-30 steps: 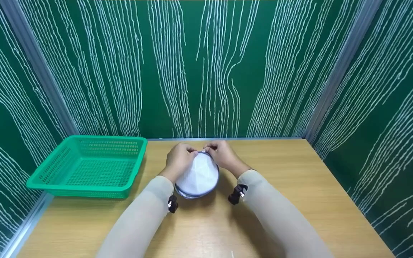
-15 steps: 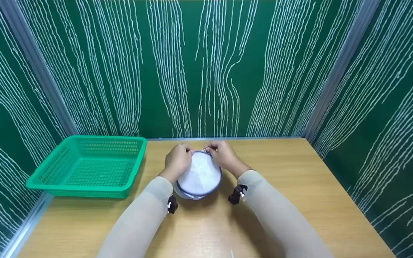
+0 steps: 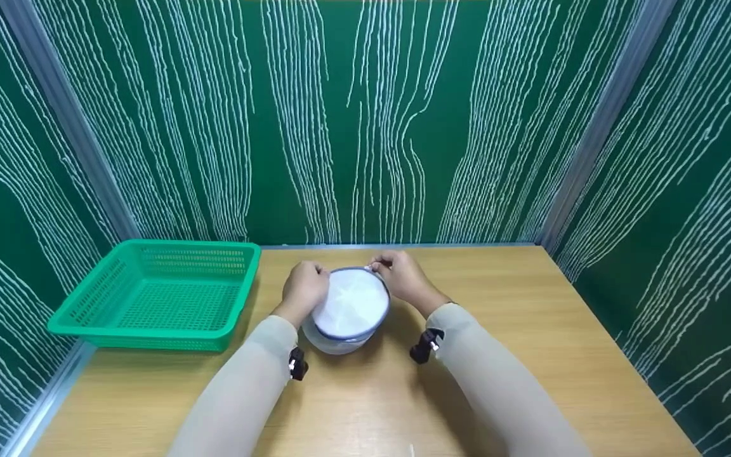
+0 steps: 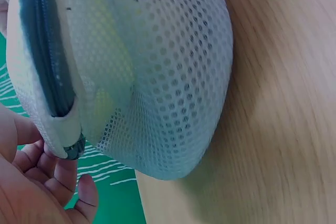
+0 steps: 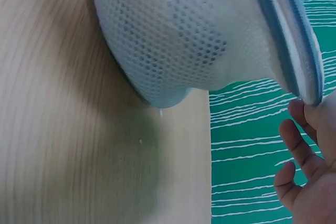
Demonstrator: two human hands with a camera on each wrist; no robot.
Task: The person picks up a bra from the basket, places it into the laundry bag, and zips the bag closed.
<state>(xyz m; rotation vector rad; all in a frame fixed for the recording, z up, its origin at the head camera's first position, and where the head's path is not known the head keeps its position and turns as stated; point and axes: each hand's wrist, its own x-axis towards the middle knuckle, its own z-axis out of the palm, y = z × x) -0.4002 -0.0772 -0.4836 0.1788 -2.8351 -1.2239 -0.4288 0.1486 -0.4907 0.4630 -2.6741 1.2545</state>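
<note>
Mesh bag [image 3: 351, 304] sits between the two hands, toward the worktop's [image 3: 365, 412] back edge, roughly midway between its left and right edges. White round face up, blue rim; greyish mesh body shows below, on the front side. Can't tell if the underside touches the worktop.

Left hand [image 3: 305, 289] pinches the bag's rim at the back left. Left wrist view: fingertips at the end of the blue zip [image 4: 50, 45], next to a small dark teal piece [image 4: 76, 148], other fingers curled. Pale yellow shows through the mesh there.

Right hand [image 3: 403, 279] pinches the rim at the back right, thumb and index pressed together on the fabric; right wrist view has its other fingers loosely bent and apart, off the bag.

Green basket [image 3: 175, 332] at the worktop's back left corner, left of the bag, well apart from it; slotted sides, mesh floor.

Light sleeves [image 3: 238, 387] on both arms, a black device [image 3: 297, 365] on each wrist. Green walls [image 3: 454, 95] with wavy white lines behind and on both sides, grey posts [image 3: 67, 108] at the corners.
</note>
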